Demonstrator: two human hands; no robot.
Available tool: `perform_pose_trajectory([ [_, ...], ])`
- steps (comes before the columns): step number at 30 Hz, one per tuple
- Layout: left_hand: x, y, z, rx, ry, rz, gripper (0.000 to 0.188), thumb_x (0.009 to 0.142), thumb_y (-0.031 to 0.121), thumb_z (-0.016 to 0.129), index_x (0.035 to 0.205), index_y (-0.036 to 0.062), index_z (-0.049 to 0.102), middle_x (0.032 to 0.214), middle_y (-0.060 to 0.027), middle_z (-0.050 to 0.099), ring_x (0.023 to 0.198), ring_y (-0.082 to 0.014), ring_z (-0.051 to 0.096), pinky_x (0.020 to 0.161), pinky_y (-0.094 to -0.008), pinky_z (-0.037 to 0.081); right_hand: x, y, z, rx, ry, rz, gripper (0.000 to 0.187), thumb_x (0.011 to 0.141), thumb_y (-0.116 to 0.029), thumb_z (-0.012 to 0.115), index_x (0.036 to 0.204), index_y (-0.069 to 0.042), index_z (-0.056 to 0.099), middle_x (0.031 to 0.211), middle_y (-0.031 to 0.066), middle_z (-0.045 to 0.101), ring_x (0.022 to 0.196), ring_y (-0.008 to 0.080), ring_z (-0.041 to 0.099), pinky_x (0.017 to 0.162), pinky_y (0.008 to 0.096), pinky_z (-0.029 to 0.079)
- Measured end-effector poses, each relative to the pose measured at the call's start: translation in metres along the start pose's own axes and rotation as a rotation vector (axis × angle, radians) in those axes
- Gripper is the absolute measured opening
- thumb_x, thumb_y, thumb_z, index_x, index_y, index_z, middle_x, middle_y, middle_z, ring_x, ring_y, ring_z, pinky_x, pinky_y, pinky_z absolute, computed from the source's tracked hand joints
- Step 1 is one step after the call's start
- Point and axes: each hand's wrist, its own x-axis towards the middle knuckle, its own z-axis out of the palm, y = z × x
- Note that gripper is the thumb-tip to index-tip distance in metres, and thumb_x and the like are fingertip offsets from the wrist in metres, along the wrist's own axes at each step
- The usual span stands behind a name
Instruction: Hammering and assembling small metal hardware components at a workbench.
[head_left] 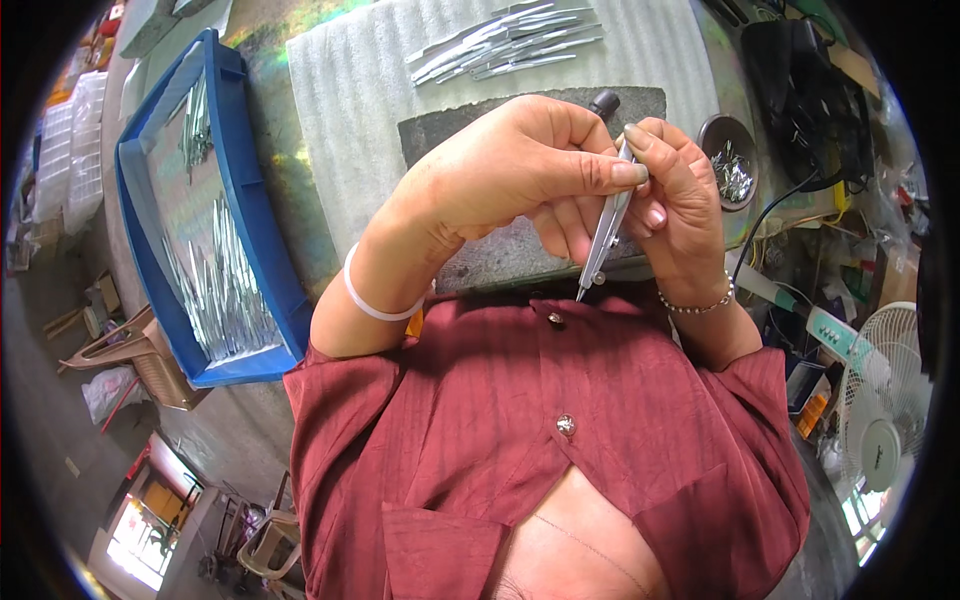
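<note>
Both hands meet in front of my chest, over the near edge of the work surface. A slim silver drawing compass is pinched between them, its sharp end pointing down toward my shirt. Small round screws show near its lower end. My left hand, with a white bangle on the wrist, presses it between thumb and fingers. My right hand grips its upper end with thumb and forefinger, partly hiding the top. A black knob pokes out behind the left fingers; what it belongs to is hidden.
A dark mat lies on a white foam sheet. Beyond it is a pile of flat silver metal parts. A blue tray on the left holds silver parts. At right are a round bowl of small metal pieces and a fan.
</note>
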Motion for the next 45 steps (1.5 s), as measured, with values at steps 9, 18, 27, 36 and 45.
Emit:
perform_pose_trajectory([
  [9, 0.002, 0.019, -0.006, 0.136, 0.029, 0.015, 0.025, 0.087, 0.021, 0.064, 0.079, -0.0002, 0.054, 0.061, -0.0061, 0.059, 0.052, -0.0128, 0.062, 0.044, -0.0221, 0.049, 0.015, -0.013, 0.000, -0.030, -0.018, -0.017, 0.017, 0.092, -0.017, 0.055, 0.079, -0.007, 0.055, 0.063, -0.0019, 0.053, 0.044, 0.0017, 0.043, 0.040, 0.0161, 0.035],
  [18, -0.026, 0.017, 0.026, 0.338, 0.677, 0.395, 0.008, 0.084, 0.009, 0.056, 0.081, 0.0015, 0.054, 0.066, -0.0022, 0.053, 0.055, -0.0079, 0.047, 0.047, -0.0197, 0.035, 0.120, -0.098, -0.068, -1.085, 0.062, -0.786, 0.021, 0.089, -0.022, 0.053, 0.080, -0.003, 0.056, 0.061, 0.0075, 0.058, 0.052, 0.0157, 0.056, 0.050, 0.0311, 0.045],
  [27, -0.040, 0.003, 0.030, -0.040, 0.767, 0.603, 0.009, 0.087, 0.004, 0.059, 0.088, 0.0065, 0.050, 0.066, -0.0008, 0.047, 0.054, -0.0075, 0.037, 0.049, -0.0223, 0.032, 0.164, -0.059, -0.100, -1.756, 0.206, -0.768, 0.022, 0.073, -0.010, 0.052, 0.092, 0.003, 0.054, 0.081, 0.0193, 0.061, 0.076, 0.0351, 0.063, 0.065, 0.0444, 0.051],
  [36, -0.032, -0.009, 0.014, -0.275, 0.656, 0.838, 0.010, 0.089, 0.008, 0.058, 0.096, 0.0070, 0.052, 0.075, -0.0085, 0.058, 0.061, -0.0134, 0.054, 0.048, -0.0237, 0.044, 0.032, -0.053, -0.002, -1.202, -0.473, -0.806, 0.031, 0.076, -0.009, 0.063, 0.102, 0.000, 0.049, 0.089, 0.0151, 0.058, 0.080, 0.0328, 0.063, 0.070, 0.0423, 0.049],
  [45, -0.033, -0.019, 0.031, -0.448, 0.536, 0.795, 0.008, 0.089, 0.009, 0.057, 0.095, 0.0053, 0.053, 0.083, -0.0124, 0.063, 0.073, -0.0222, 0.061, 0.063, -0.0308, 0.053, 0.020, -0.018, 0.023, -0.634, -0.557, -0.622, 0.028, 0.082, -0.009, 0.068, 0.106, -0.001, 0.056, 0.086, 0.0039, 0.061, 0.059, 0.0045, 0.051, 0.051, 0.0217, 0.041],
])
